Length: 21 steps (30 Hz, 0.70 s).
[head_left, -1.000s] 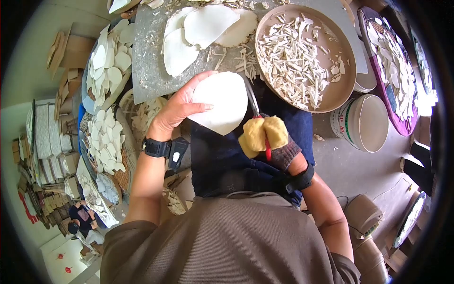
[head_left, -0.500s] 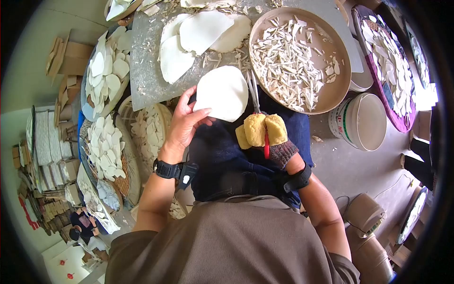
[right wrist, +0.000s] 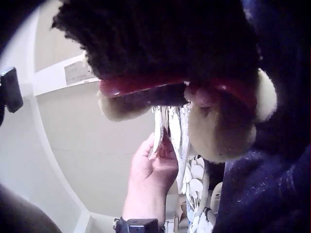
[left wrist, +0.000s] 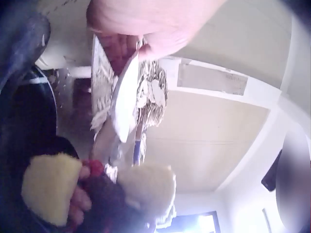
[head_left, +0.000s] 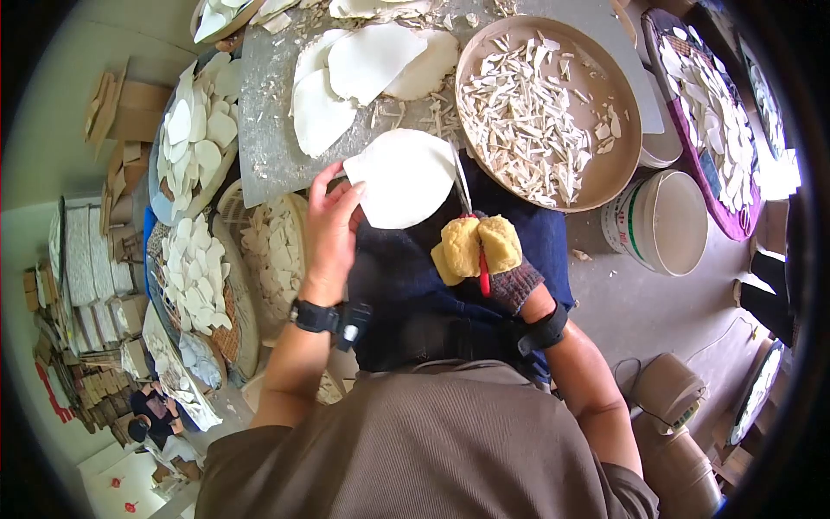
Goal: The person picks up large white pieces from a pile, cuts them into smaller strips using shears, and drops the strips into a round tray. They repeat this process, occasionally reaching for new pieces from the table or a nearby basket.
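Slice [head_left: 406,180] pinched in left hand [head_left: 332,227], red-handled shears [head_left: 464,192] gripped in right hand [head_left: 497,251]; we judge slack pinching could let the slice twist.

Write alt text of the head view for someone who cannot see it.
A person's left grip holds a rounded white piece close to red-handled scissors in the yellow-padded right grip. Beyond, a round tray of pale slivers sits on a grey table.

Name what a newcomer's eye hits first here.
The white sheet the left hand pinches, upper middle of the head view. Next to it, yellow padding on the right hand, which grips red-handled scissors. Farther out, the round tray of white strips, on the right of the table.
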Each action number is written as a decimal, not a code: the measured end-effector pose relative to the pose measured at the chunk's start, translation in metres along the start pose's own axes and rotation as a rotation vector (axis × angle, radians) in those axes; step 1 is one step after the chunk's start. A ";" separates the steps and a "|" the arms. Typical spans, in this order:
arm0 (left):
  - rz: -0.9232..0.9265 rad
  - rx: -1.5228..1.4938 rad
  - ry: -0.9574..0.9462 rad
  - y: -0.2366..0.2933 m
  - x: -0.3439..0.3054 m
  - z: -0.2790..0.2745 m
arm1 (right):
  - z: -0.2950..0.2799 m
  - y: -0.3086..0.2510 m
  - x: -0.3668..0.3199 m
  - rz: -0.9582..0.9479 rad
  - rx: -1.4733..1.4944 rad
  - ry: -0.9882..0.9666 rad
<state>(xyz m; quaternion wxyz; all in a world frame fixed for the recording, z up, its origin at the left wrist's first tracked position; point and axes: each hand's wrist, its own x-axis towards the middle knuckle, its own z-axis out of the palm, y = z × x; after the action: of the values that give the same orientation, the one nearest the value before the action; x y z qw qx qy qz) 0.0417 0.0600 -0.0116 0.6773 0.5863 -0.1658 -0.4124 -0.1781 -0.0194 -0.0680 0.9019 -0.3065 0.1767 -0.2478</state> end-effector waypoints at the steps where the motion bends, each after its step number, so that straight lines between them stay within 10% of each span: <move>1: 0.088 -0.017 0.079 -0.012 -0.002 0.004 | 0.001 0.001 0.001 -0.111 -0.416 -0.006; 12: 0.101 0.033 0.011 -0.011 -0.012 0.028 | 0.018 -0.007 -0.001 -0.349 -1.115 -0.027; 16: 0.150 0.020 -0.042 -0.009 -0.010 0.026 | 0.009 0.003 0.005 0.148 0.381 0.180; 21: 0.124 -0.002 -0.012 -0.013 -0.010 0.023 | 0.002 0.001 0.004 -0.006 -0.375 0.064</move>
<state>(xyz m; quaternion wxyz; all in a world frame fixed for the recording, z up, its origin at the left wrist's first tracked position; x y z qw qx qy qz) 0.0147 0.0526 -0.0149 0.7011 0.5717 -0.2056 -0.3732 -0.1735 -0.0204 -0.0682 0.8221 -0.4617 0.2477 -0.2227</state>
